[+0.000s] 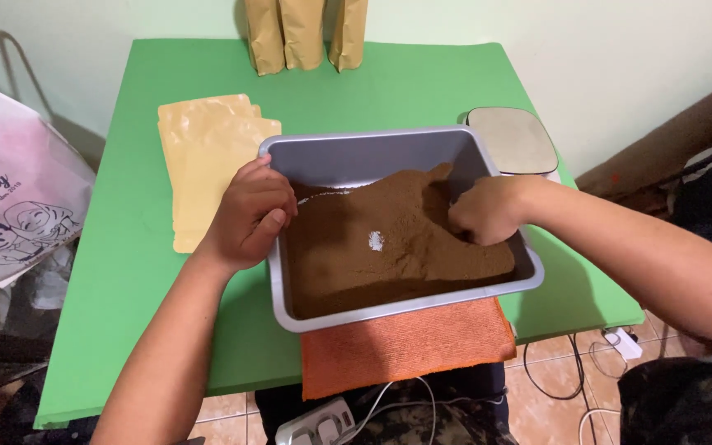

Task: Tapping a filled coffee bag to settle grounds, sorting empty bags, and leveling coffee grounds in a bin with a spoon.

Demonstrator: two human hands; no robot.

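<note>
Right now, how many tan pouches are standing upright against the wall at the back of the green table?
3: left pouch, middle pouch and right pouch, side by side at the table's far edge. Their tops are cut off by the frame; more may be hidden.

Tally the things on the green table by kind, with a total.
Metal tray of brown powder: 1
Standing tan pouches at the back edge: 3
Stack of flat yellow pouches, sheets too overlapped to count: 1
Orange cloth under the tray: 1
Flat grey scale: 1
Total: 7
</note>
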